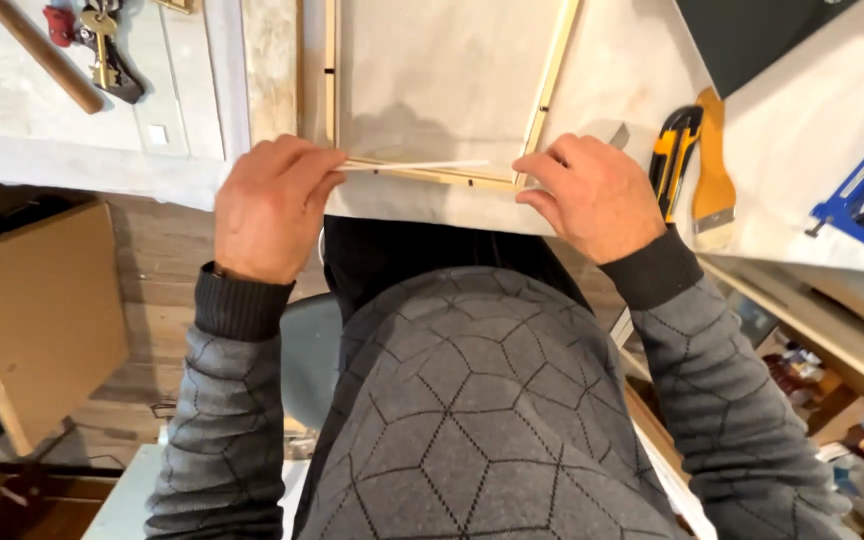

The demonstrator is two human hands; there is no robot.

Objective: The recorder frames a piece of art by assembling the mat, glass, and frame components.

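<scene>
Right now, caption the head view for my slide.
Both hands press a thin pale strip along a wooden frame.

Counted: two hands, left hand [270, 208] and right hand [594, 195]; one thin wooden strip [412, 166] between them; one wooden frame [542, 100]; one utility knife [674, 160], one scraper [715, 170] right of right hand; one key bunch [100, 40].

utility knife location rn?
In the head view, the yellow-and-black utility knife lies on the table just right of the right hand, beside the orange-handled scraper.
</scene>
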